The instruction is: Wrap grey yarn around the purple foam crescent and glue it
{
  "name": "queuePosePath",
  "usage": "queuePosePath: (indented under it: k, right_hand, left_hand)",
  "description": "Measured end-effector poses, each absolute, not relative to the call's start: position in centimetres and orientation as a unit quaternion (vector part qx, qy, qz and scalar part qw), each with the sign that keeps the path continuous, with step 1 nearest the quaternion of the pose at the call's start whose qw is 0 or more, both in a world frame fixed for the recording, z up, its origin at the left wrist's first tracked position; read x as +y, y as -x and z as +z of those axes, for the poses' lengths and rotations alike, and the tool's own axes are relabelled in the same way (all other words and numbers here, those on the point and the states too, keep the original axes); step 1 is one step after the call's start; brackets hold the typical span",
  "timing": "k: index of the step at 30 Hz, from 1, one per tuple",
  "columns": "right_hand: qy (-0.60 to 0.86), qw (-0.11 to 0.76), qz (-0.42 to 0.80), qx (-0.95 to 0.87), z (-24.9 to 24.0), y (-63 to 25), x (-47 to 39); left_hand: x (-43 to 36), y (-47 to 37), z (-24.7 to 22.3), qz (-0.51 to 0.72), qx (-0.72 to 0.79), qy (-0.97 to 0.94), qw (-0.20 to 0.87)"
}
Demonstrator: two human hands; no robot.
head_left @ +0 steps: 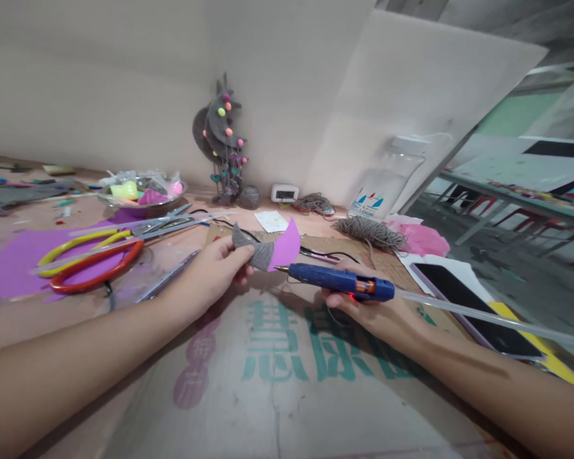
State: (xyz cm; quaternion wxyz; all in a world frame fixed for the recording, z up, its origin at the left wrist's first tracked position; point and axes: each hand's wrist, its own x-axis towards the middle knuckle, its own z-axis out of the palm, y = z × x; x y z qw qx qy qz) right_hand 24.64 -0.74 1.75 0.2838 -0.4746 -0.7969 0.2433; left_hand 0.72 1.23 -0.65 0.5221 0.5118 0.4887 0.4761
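My left hand (220, 264) pinches a purple paper crescent (287, 244) by its left part, which is wrapped in grey yarn (262, 254). The crescent's right tip is bare purple. In my right hand (358, 309) is a blue glue gun (335, 279), its metal nozzle pointing left at the lower edge of the crescent, near where yarn meets bare paper. Whether the nozzle touches it I cannot tell. A red light glows on the gun, and a long clear glue stick (488, 313) sticks out of its back. Both hands are above a printed cardboard sheet (229, 408).
Scissors (95, 255) with yellow and red handles lie on purple paper (9, 261) at left, near a metal bowl (143, 201). Behind stand a grey crescent ornament (224, 134), a small clock (285, 193), a yarn skein (370, 234) and a bottle (387, 178). A phone (473, 306) lies right.
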Motion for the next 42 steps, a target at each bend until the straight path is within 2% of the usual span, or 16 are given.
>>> queuePosePath:
  k: [18,42]
  right_hand:
    - [0.481,0.295,0.214,-0.798,1.11,-24.26,-0.9]
    - [0.505,0.255,0.217,-0.796,1.19,-24.14,-0.96]
  left_hand:
    - [1.23,-0.57,-0.79,0.462,0.488,-0.547,0.499]
    - [1.13,-0.47,-0.94,0.455,0.494,-0.569,0.474]
